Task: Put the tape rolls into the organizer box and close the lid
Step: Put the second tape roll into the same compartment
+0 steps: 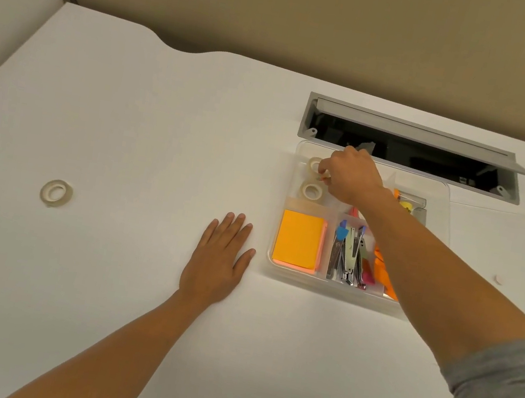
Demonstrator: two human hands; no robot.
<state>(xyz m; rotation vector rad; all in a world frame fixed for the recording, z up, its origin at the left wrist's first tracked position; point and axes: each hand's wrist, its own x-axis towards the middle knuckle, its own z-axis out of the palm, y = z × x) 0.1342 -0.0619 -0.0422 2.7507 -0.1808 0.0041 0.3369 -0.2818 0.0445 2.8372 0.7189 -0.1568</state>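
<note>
Fingers of R hand pinch tape roll in organizer box

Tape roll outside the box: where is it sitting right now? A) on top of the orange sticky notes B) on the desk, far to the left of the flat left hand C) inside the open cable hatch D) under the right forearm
B: the loose tape roll lies alone on the white desk, well left of the left hand and the organizer box.
</note>
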